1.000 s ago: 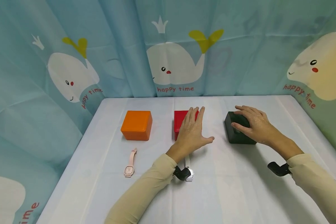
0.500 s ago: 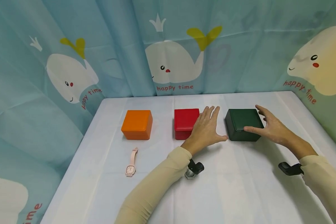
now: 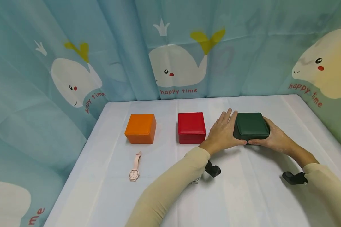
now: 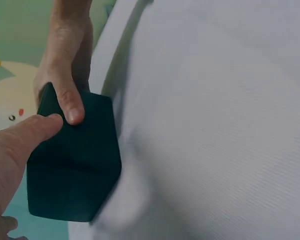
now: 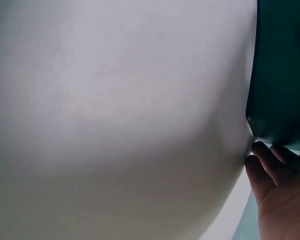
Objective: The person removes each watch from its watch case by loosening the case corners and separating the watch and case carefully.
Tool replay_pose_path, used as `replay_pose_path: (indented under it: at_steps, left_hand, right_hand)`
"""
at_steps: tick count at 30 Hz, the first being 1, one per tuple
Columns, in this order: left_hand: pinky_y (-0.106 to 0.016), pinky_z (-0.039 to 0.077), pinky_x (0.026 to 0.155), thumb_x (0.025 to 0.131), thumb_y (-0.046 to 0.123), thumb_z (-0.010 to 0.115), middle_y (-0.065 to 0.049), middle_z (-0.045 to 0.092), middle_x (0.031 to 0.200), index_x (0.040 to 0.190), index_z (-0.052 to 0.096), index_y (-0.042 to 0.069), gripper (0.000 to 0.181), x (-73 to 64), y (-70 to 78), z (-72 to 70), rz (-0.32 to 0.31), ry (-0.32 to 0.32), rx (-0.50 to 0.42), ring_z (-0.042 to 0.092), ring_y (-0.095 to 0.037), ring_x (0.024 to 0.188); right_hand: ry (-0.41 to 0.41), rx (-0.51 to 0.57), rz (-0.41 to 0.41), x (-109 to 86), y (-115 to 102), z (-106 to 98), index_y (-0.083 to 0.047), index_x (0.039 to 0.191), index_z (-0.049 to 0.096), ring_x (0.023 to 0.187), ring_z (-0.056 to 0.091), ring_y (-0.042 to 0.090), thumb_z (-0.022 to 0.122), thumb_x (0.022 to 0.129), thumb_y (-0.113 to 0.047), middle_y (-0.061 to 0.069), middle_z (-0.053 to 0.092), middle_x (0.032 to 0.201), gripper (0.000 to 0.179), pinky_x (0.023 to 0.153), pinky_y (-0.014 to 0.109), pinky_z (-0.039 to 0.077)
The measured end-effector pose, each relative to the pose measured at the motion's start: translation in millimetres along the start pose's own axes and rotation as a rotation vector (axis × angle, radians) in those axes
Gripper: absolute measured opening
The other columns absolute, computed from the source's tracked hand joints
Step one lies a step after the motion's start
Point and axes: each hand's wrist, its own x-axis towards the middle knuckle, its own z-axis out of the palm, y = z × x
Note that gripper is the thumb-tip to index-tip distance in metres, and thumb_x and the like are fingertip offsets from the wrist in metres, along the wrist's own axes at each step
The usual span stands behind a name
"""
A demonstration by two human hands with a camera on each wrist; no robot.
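A dark green box (image 3: 250, 124) sits at the right of the white table, its lid on. My left hand (image 3: 223, 130) holds it by the left side, long fingers along that side and thumb across the front. Against the opposite side is my right hand (image 3: 277, 137), gripping with its thumb on the front face. Both thumb tips lie close together on the green box (image 4: 77, 170) in the left wrist view. In the right wrist view only part of the box (image 5: 282, 70) shows, with fingertips at its edge.
A red box (image 3: 191, 126) stands just left of my left hand, and an orange box (image 3: 140, 127) farther left. A pink wristwatch (image 3: 134, 170) lies in front of the orange one. Another watch (image 3: 195, 181) is mostly hidden under my left sleeve (image 3: 170, 186).
My left hand has moved right from the red box to the green box's left side. My right hand has gone from over the lid to the right side, and both now hold the box.
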Motion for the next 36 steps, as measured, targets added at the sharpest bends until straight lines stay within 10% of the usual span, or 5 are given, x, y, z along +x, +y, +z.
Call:
replay_pose_path:
  at_steps: [5,16,36]
  left_hand:
    - [-0.027,0.028,0.115,0.081,0.067,0.073,-0.003,0.019,0.167,0.163,0.021,0.016,0.109,12.9,7.3,4.9,0.018,-0.014,0.013,0.020,-0.021,0.150]
    - [-0.021,0.037,0.105,0.079,0.074,0.069,0.005,0.047,0.144,0.144,0.053,0.016,0.089,27.3,13.2,-2.8,0.079,-0.043,0.350,0.043,-0.008,0.131]
    - [-0.025,0.052,0.084,0.063,0.076,0.082,0.009,0.057,0.112,0.108,0.075,0.029,0.065,40.7,21.3,-18.7,0.061,-0.095,0.357,0.058,-0.008,0.103]
  right_hand:
    - [0.013,-0.035,-0.017,-5.6,7,-1,0.011,0.156,0.016,0.124,0.041,0.054,0.088,0.080,-0.038,0.040,0.036,0.144,0.115,0.091,0.067,0.037]
    - [0.046,-0.062,-0.034,-9.0,8,-1,0.019,0.145,0.033,0.118,0.048,0.051,0.088,0.080,-0.037,0.041,0.048,0.133,0.102,0.089,0.062,0.041]
    - [-0.008,0.006,-0.026,-10.5,5,2,0.020,0.148,0.025,0.119,0.047,0.052,0.086,0.084,-0.031,0.041,0.044,0.137,0.101,0.091,0.063,0.040]
